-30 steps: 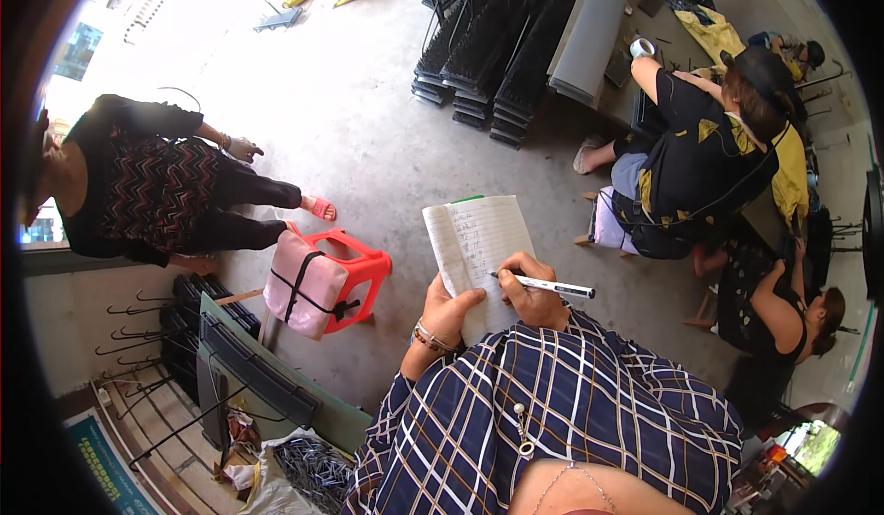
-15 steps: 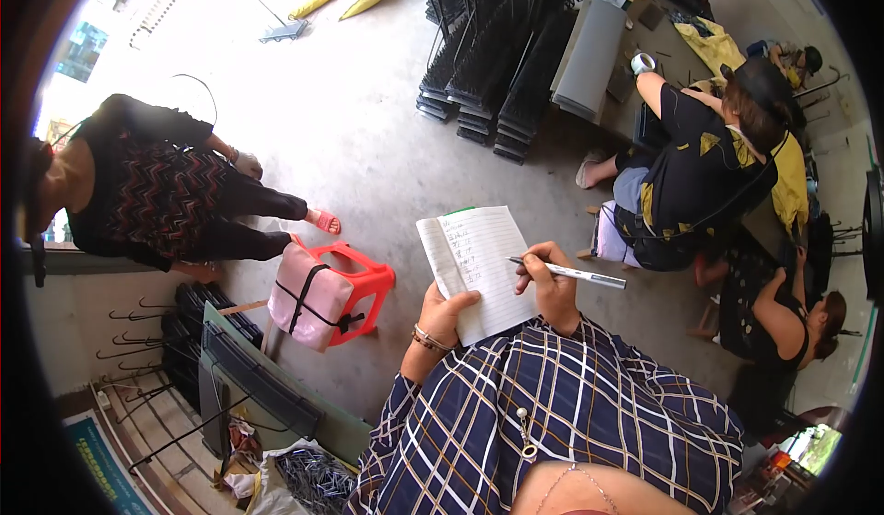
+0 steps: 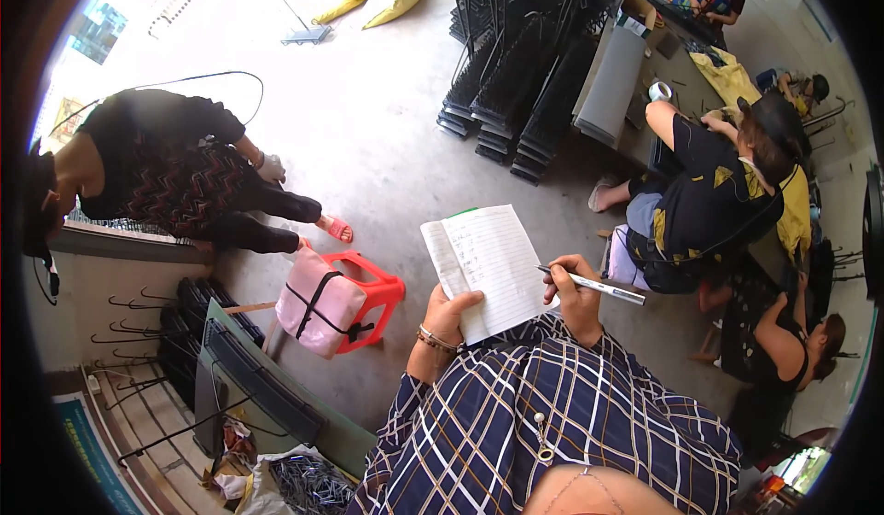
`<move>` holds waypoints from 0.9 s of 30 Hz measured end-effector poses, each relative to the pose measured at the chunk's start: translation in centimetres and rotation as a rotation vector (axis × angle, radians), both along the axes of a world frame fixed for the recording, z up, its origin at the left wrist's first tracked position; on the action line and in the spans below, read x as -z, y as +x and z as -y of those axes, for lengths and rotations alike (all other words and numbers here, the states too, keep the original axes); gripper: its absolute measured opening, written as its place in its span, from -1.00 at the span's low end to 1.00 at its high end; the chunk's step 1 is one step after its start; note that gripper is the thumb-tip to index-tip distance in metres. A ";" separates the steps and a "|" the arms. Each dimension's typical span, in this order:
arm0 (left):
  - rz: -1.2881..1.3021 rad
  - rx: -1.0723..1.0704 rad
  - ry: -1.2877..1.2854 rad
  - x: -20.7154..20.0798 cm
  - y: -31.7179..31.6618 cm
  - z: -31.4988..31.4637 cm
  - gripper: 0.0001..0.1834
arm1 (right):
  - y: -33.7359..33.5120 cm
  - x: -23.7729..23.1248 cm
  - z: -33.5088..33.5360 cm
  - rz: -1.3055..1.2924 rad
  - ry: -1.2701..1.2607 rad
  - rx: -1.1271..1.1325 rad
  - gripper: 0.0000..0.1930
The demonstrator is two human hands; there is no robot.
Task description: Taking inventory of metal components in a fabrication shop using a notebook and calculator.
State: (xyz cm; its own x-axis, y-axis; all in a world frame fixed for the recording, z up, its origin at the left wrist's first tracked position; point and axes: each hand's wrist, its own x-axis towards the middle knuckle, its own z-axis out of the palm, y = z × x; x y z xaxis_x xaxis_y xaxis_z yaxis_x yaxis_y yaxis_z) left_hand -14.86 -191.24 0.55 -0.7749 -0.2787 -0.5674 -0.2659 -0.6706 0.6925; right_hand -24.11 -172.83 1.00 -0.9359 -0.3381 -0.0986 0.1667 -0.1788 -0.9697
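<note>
An open lined notebook [image 3: 493,271] with a few handwritten lines on its page lies tilted in front of my body. My left hand [image 3: 449,317] grips its lower left edge, the thumb pressed on the page. Bracelets circle that wrist. Between the fingers of my right hand [image 3: 577,296] is a white and black pen [image 3: 608,288], its dark tip pointing left at the notebook's right edge. The pen's tip looks to be just off the written lines; whether it touches paper I cannot tell.
A red plastic stool [image 3: 382,298] with a pink cushion [image 3: 319,305] stands ahead left, beside a standing person [image 3: 184,169]. Stacked black metal racks [image 3: 516,82] fill the far middle. Seated people [image 3: 709,193] work at the right. Metal pieces [image 3: 304,485] fill a sack at lower left.
My right hand and pen have moved right, away from the written lines to the page's edge. The standing person's posture and arm have shifted. The whole view has turned slightly.
</note>
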 end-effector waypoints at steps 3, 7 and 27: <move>-0.007 -0.005 -0.015 0.5 0.0 0.3 -0.55 | 0.0 0.3 0.0 0.018 -0.022 0.055 -0.89; -0.017 -0.002 -0.041 1.6 0.4 0.3 -0.56 | 0.7 1.1 -0.5 0.013 0.006 0.068 -0.87; -0.039 -0.014 -0.123 5.5 -0.3 1.1 -0.56 | -0.1 6.8 -1.8 0.004 0.017 0.101 -0.86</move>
